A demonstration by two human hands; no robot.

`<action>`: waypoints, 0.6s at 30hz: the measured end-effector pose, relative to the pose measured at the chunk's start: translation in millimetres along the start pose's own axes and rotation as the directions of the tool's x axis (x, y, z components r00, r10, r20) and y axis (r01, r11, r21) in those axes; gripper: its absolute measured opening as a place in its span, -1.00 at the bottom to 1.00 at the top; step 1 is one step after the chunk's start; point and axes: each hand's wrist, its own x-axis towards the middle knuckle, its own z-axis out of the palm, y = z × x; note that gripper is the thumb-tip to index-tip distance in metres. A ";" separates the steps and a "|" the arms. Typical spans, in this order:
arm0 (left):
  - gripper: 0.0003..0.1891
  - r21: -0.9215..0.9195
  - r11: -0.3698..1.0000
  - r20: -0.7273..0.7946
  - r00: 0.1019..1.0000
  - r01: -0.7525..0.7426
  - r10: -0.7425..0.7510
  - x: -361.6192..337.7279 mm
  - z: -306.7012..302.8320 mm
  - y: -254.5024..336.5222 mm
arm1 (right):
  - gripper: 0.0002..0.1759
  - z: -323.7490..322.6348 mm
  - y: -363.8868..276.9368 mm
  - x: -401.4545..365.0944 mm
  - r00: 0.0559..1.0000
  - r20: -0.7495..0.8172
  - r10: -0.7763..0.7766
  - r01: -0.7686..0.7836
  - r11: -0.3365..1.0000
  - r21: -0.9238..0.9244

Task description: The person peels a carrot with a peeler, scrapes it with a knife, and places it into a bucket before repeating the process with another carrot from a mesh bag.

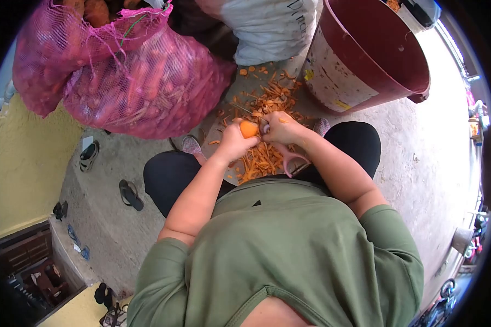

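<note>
My left hand (239, 143) is closed around a peeled carrot (249, 129), its bright orange end showing between the fingers. Close beside it, my right hand (283, 128) is closed, with its fingertips by the carrot. A pink peeler (290, 159) sticks out from under the right hand, its forked head pointing back toward my body. What the right fingertips pinch is too small to make out. Below both hands, a heap of orange carrot peelings (275, 101) covers the floor between my feet.
A pink mesh sack (147, 87) full of carrots stands at front left, with a white sack (275, 30) behind the peelings. At front right is a large dark red bucket (343, 60). Loose slippers (130, 195) lie on the concrete floor at left, near a yellow wall (27, 163).
</note>
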 end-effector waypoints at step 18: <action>-0.65 0.307 0.933 -0.321 0.943 0.189 -0.086 5.2 6.8 4.0 | -0.80 14.6 0.4 11.6 0.977 0.137 0.164 -0.135 0.971 -0.197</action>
